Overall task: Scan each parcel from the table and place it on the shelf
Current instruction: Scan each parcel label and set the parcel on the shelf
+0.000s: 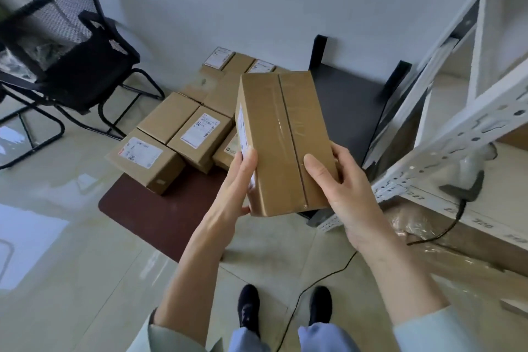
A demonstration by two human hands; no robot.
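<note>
Brown cardboard parcel (285, 140) held in mid-air at frame centre, taped seam facing up, white label on its left side face. Left hand (237, 180) grips the parcel's near-left edge, thumb on top, fingers wrapped under. Right hand (340, 183) grips the near-right edge, thumb lying on the top face beside the seam. The parcel is clear of the table (160, 208) and sits just left of the shelf (445, 157).

Remaining parcels (183, 128) clustered on the dark table at 10 o'clock from the held one, several with labels up. White metal shelf at 3 o'clock; a handheld scanner (468, 177) rests on its board, cable trailing down to the floor. Black mesh chair (65, 46) at 10 o'clock, far left. Dark shoes (248, 306) at 6 o'clock.
</note>
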